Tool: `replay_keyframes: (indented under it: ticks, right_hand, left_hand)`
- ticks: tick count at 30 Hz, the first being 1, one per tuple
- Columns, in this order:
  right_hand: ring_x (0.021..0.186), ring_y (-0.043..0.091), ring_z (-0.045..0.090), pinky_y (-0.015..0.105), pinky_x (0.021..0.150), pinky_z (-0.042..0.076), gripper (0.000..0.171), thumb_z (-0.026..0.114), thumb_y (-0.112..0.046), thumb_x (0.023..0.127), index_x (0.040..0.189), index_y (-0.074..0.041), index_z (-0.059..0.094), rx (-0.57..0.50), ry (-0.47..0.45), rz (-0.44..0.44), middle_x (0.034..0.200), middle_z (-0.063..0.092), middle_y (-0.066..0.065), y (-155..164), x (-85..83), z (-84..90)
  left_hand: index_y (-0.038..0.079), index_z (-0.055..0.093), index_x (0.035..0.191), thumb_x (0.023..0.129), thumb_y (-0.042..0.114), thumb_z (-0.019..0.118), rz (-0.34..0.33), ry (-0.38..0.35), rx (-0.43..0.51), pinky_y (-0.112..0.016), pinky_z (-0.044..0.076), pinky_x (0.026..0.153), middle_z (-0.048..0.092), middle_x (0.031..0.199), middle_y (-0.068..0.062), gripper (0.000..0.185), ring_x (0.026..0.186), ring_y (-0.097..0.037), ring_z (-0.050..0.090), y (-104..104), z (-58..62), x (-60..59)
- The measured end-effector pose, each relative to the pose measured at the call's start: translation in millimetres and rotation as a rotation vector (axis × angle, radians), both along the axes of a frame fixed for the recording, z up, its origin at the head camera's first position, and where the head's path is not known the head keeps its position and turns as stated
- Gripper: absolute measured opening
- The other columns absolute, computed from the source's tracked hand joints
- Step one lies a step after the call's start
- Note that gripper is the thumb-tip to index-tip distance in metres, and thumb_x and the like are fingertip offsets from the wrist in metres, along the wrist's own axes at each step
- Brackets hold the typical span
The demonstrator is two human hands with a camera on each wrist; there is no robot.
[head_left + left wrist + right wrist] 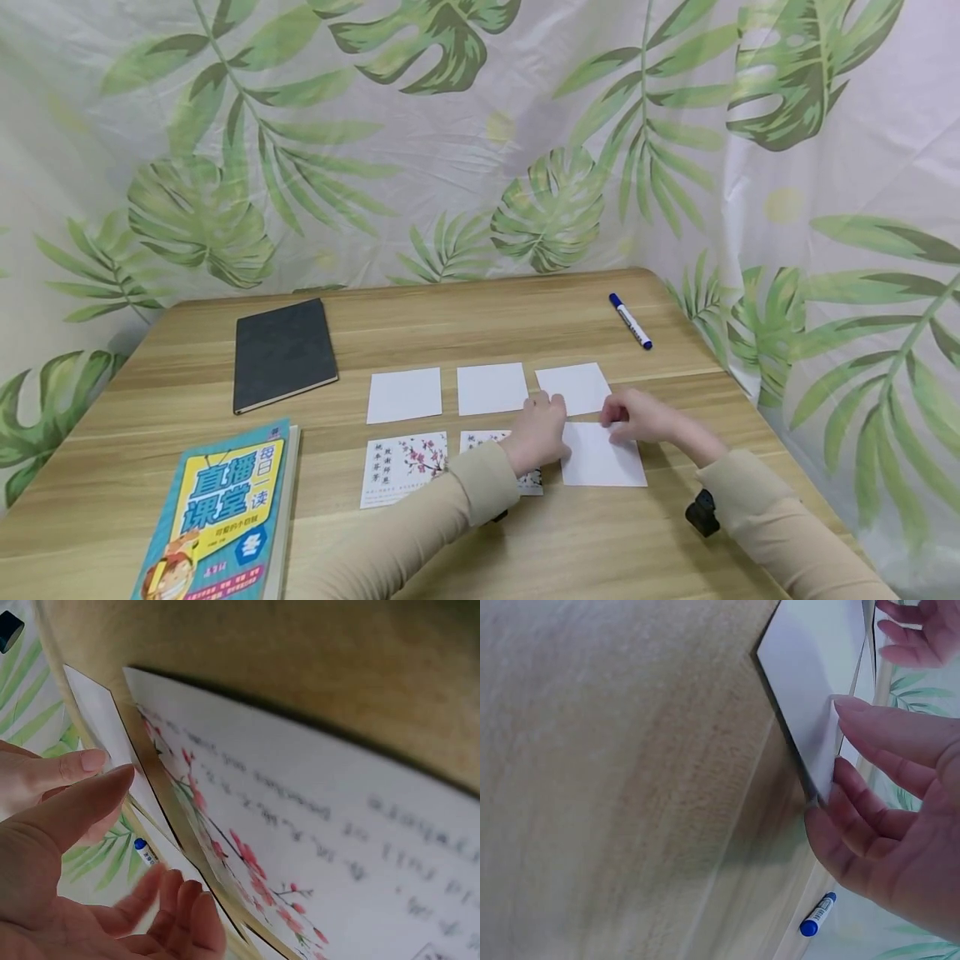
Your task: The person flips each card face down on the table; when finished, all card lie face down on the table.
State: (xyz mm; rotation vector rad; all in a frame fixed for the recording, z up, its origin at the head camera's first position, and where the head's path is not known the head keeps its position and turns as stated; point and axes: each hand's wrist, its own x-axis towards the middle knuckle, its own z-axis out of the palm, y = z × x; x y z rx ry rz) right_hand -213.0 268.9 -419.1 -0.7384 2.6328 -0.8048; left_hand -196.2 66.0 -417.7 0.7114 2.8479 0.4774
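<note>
While the white card [602, 462] is gripped at its far-right corner by the right hand [647, 415], its left edge flanked by the left hand [536, 429], those fingers loosely bent, a printed card [480, 438] partly covered beneath them, a marker [631, 322] beyond the right fingertips.

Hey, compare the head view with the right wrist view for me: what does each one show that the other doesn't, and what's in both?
Only the head view: a black rectangular notebook, a thick teal-and-yellow book, and a white paper card with pink blossoms.

Only the right wrist view: the palm side of the right hand, close up at the edge of a blank white paper card.

Both: that card, the left hand, a slim white marker with blue ends, the brown wood-grain table and the white leaf-printed backdrop.
</note>
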Motion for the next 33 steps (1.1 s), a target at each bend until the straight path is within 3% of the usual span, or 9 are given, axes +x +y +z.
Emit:
replay_keyframes:
  ticks: [7, 12, 17, 21, 28, 33]
  right_hand:
    - [0.073, 0.014, 0.047, 0.022, 0.064, 0.039, 0.015, 0.070, 0.002, 0.075, 0.087, -0.001, 0.061, 0.033, -0.052, -0.032, 0.077, 0.056, 0.006, -7.4, 2.0, 3.8]
    - [0.074, 0.016, 0.047, 0.022, 0.065, 0.038, 0.017, 0.070, 0.002, 0.075, 0.089, -0.001, 0.060, 0.045, -0.070, -0.035, 0.078, 0.054, 0.006, -8.9, 2.2, 3.3]
    - [0.074, 0.017, 0.047, 0.022, 0.065, 0.037, 0.022, 0.072, 0.001, 0.074, 0.091, 0.000, 0.060, 0.039, -0.062, -0.011, 0.078, 0.052, 0.006, -8.0, 2.6, 2.7]
    - [0.075, 0.017, 0.050, 0.023, 0.066, 0.040, 0.026, 0.072, -0.003, 0.075, 0.097, 0.000, 0.060, 0.036, -0.030, -0.011, 0.083, 0.057, 0.008, -12.2, 2.7, 5.2]
    - [0.081, 0.018, 0.054, 0.023, 0.070, 0.043, 0.034, 0.075, -0.011, 0.076, 0.104, 0.000, 0.060, 0.033, 0.011, -0.006, 0.094, 0.062, 0.011, -42.2, 0.4, 9.9]
    - [0.081, 0.017, 0.054, 0.022, 0.070, 0.043, 0.035, 0.077, -0.012, 0.074, 0.103, 0.000, 0.061, 0.015, 0.018, 0.025, 0.093, 0.062, 0.010, -69.5, -0.7, 7.3]
  left_hand:
    - [0.013, 0.064, 0.103, 0.074, -0.001, 0.068, -0.161, -0.004, 0.026, -0.023, 0.039, 0.067, 0.059, 0.096, -0.007, 0.033, 0.080, -0.018, 0.048, 3.4, -1.2, 4.0]
    - [0.009, 0.067, 0.106, 0.074, -0.006, 0.064, -0.190, -0.073, 0.084, -0.019, 0.039, 0.062, 0.062, 0.096, -0.009, 0.035, 0.077, -0.015, 0.049, 2.4, -5.4, 2.3]
    - [0.006, 0.063, 0.113, 0.072, -0.004, 0.067, -0.169, -0.149, 0.187, -0.021, 0.047, 0.075, 0.062, 0.106, -0.013, 0.043, 0.093, -0.019, 0.058, -9.9, 1.8, -3.7]
    - [0.004, 0.059, 0.117, 0.072, 0.002, 0.073, -0.133, -0.184, 0.258, -0.029, 0.050, 0.084, 0.063, 0.112, -0.016, 0.047, 0.102, -0.025, 0.060, -32.8, 14.6, -10.8]
    - [0.001, 0.058, 0.115, 0.069, 0.010, 0.080, -0.048, -0.226, 0.194, -0.045, 0.046, 0.094, 0.060, 0.114, -0.019, 0.052, 0.107, -0.032, 0.057, -80.0, 22.3, -17.9]
    - [0.000, 0.058, 0.113, 0.066, 0.009, 0.083, 0.015, -0.215, 0.103, -0.043, 0.047, 0.089, 0.058, 0.107, -0.016, 0.054, 0.099, -0.028, 0.055, -99.1, 17.6, -16.6]
